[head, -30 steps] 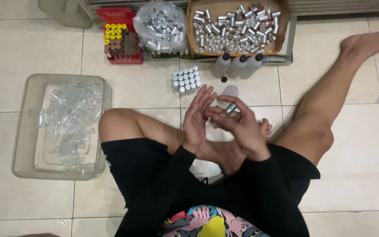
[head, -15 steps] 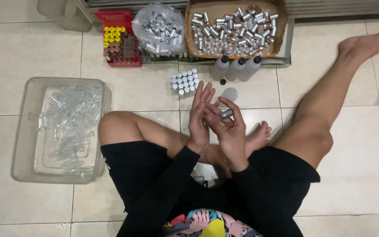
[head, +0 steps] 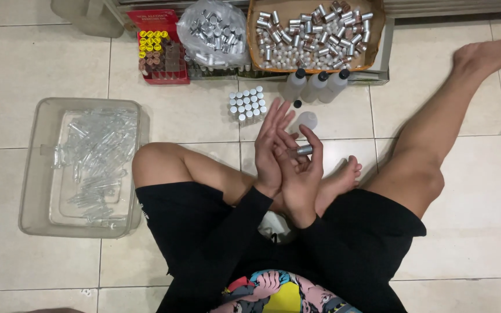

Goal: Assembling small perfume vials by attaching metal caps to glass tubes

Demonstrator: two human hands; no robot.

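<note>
I sit on a tiled floor with both hands together over my lap. My right hand [head: 301,177] grips a small vial with a silver cap [head: 304,150], the thumb curled over it. My left hand [head: 271,145] lies flat against the right hand and the vial's end, its fingers stretched out and apart, pointing away from me. Most of the vial's body is hidden between the hands. A cluster of small white-capped vials [head: 247,105] stands on the floor just beyond my left fingertips.
A clear plastic tub [head: 36,174] of empty glass tubes sits at the left. At the back are a red rack [head: 160,49], a bag of silver caps [head: 213,29], a cardboard box of capped vials [head: 314,29] and three black-capped bottles [head: 317,84]. My right leg [head: 436,127] stretches out to the right.
My left hand has slid forward along the right hand, its fingers straightening. The vial has stayed in my right hand, and both hands have shifted slightly left.
</note>
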